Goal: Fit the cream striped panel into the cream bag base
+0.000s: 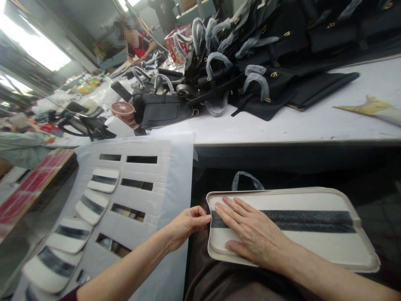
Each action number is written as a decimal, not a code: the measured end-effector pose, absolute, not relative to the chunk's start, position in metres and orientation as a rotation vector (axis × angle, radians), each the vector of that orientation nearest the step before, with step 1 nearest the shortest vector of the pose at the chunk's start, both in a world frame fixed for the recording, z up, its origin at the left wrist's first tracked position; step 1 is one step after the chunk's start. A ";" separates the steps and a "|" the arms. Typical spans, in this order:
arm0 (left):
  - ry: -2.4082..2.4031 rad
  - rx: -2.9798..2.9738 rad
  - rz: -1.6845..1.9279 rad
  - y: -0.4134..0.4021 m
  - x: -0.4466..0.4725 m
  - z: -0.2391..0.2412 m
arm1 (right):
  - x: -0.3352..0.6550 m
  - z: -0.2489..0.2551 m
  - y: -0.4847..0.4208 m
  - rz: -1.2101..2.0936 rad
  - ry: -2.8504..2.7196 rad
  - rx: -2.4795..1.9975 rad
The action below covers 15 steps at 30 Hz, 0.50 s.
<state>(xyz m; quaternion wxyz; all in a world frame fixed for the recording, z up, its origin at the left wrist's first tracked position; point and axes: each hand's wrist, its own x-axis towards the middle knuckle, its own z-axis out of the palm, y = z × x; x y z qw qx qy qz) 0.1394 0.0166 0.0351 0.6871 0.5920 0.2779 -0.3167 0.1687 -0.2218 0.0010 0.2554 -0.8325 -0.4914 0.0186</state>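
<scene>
Worktop [313, 121]: white, running across the upper half of the view.
Black bags [269, 54]: piled on the worktop's far side, handles wrapped in grey film.
Template sheet [138, 196]: white with rectangular slots, at lower left; small white panels [90, 205] lie along its left edge.
Panel [313, 236]: cream, rounded corners, dark stripe down the middle, lying flat on the person's lap, below the worktop edge.
Right hand [250, 232]: grip open, palm and fingers pressed flat on the panel's left end.
Left hand [186, 223]: grip pinched shut on the panel's left edge, just beside the right fingertips.
Fan [123, 110]: small, pink, on the worktop.
</scene>
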 end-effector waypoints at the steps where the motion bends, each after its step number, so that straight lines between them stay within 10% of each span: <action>1: 0.622 1.332 -0.720 0.016 0.141 0.035 | 0.169 0.001 -0.222 0.044 -1.329 -2.258; 15: 0.530 1.528 -0.661 0.007 0.136 0.031 | 0.167 -0.003 -0.221 0.010 -1.304 -2.250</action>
